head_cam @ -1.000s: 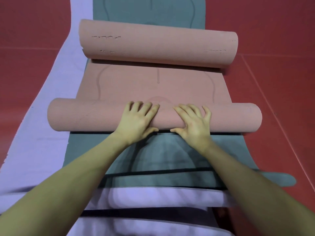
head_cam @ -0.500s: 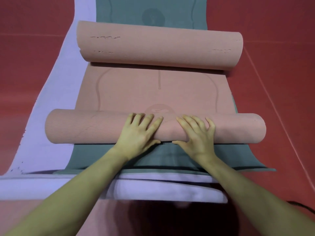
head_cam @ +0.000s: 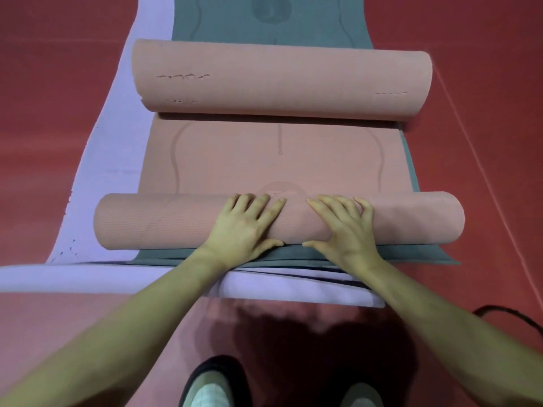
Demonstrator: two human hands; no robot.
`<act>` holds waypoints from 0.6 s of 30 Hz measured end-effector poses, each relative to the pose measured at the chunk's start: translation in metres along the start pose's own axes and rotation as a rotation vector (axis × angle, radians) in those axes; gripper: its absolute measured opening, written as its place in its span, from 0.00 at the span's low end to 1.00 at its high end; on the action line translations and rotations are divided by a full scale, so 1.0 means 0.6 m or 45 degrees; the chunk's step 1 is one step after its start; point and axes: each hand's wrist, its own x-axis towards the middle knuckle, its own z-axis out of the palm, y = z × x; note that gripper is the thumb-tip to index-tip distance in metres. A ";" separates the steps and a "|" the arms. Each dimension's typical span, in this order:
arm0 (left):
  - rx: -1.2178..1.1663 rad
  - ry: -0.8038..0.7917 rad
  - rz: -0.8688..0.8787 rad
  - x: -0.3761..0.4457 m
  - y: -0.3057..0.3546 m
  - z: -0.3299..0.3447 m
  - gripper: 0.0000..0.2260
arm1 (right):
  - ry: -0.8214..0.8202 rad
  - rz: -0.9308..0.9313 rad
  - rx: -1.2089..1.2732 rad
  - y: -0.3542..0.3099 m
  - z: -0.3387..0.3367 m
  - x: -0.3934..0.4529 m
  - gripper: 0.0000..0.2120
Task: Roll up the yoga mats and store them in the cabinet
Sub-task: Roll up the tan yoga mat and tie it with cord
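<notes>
Your left hand point(head_cam: 244, 227) lies flat on the near roll point(head_cam: 164, 221) of the pink mat point(head_cam: 279, 160), fingers spread and nearly straight across the top of the roll, thumb down at its near edge. Your right hand point(head_cam: 343, 227) lies the same way just beside it, fingers fanned over the crest, thumb pointing left along the lower edge. Neither hand wraps round the roll; both press on it from above, close together at its middle, apart from one another.

The near roll runs crosswise under your palms and extends well past each hand to left and right. Beyond your fingertips the pink mat lies flat, a printed circle showing just past the roll. At the far end the same mat curls into a second, thicker roll point(head_cam: 282, 80), well apart from your hands.

The pink mat rests on a green mat point(head_cam: 293, 254), whose near edge shows just below your wrists and whose far part continues past the far roll. Under that lies a lilac mat point(head_cam: 117, 160), showing along the left side and folded at the near end. All sit on a red floor point(head_cam: 58, 113). Your shoes point(head_cam: 211, 389) show at the bottom edge; a dark cable point(head_cam: 508, 312) lies at the right.
</notes>
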 end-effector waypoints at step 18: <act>0.122 0.074 -0.358 0.072 -0.036 -0.001 0.22 | -0.202 0.137 -0.017 0.031 -0.002 0.144 0.27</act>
